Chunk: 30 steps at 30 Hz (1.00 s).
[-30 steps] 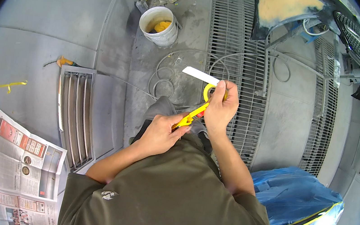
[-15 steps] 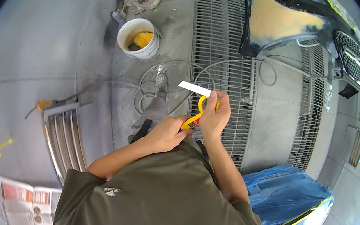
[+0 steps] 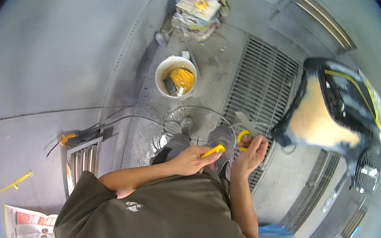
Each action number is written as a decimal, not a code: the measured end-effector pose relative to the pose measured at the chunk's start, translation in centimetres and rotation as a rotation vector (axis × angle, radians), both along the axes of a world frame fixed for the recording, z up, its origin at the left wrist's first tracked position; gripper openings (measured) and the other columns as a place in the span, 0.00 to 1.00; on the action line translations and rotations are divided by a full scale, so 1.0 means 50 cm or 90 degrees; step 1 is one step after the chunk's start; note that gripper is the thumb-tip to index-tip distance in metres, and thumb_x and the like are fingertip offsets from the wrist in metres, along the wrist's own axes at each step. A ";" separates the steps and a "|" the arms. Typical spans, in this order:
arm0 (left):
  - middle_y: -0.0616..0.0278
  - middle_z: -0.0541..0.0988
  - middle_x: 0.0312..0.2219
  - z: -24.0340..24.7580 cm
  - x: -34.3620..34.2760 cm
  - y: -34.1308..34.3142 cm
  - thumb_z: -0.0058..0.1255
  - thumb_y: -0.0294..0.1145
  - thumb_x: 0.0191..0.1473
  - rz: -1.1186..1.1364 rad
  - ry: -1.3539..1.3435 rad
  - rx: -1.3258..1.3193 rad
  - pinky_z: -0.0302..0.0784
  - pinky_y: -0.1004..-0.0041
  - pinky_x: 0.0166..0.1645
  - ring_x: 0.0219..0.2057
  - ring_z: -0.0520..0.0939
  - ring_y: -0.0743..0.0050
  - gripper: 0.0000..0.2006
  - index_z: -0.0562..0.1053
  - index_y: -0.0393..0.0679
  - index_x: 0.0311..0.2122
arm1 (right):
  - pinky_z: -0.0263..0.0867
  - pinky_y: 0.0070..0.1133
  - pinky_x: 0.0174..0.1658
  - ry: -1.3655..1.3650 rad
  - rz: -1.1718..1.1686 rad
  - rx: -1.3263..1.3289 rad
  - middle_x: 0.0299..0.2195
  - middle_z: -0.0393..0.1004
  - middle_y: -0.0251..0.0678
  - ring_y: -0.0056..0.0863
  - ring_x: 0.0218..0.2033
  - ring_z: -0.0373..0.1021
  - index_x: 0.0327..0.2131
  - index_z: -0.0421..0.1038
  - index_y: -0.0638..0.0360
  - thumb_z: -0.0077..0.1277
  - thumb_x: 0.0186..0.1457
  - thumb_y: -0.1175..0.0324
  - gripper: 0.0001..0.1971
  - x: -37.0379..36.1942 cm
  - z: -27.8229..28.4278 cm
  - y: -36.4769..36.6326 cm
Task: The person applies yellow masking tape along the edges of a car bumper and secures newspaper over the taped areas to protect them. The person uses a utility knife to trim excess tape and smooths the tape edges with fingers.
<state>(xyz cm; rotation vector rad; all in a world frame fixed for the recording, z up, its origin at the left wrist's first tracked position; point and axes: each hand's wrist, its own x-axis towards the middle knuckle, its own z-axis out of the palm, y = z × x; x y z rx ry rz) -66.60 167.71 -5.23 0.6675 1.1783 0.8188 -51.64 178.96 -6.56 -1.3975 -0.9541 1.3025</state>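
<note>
Your left hand grips a yellow knife; your right hand pinches the tape roll, its strip pulled free.

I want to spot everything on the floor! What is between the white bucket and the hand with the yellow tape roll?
In the head view, thin pale hose loops lie on the grey floor between the white bucket and the right hand holding the yellow tape roll.

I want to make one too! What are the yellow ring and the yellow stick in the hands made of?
Yellow tape roll in the right hand: likely paper masking tape, matte, a pale strip peeling off. Yellow stick-shaped tool in the left hand: probably smooth plastic, brightly coloured.
</note>
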 end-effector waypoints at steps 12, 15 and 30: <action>0.69 0.74 0.24 -0.039 -0.084 0.238 0.39 0.50 0.76 0.361 -0.119 -0.166 0.67 0.79 0.27 0.21 0.70 0.85 0.25 0.72 0.42 0.63 | 0.72 0.22 0.39 0.371 0.231 -0.434 0.31 0.74 0.34 0.25 0.32 0.72 0.43 0.70 0.58 0.49 0.73 0.65 0.07 -0.081 -0.135 0.418; 0.69 0.72 0.21 -0.025 -0.088 0.393 0.35 0.53 0.76 0.420 -0.081 -0.184 0.65 0.79 0.26 0.20 0.70 0.84 0.26 0.72 0.44 0.63 | 0.70 0.23 0.41 0.432 0.261 -0.448 0.32 0.74 0.34 0.25 0.33 0.71 0.43 0.71 0.57 0.50 0.73 0.65 0.06 -0.068 -0.123 0.549; 0.65 0.77 0.20 -0.157 -0.298 0.807 0.39 0.58 0.74 0.427 0.043 -0.046 0.59 0.78 0.16 0.12 0.66 0.84 0.27 0.76 0.41 0.53 | 0.71 0.22 0.39 0.335 0.235 -0.436 0.31 0.75 0.33 0.26 0.31 0.74 0.42 0.72 0.58 0.49 0.73 0.66 0.07 0.003 -0.129 0.873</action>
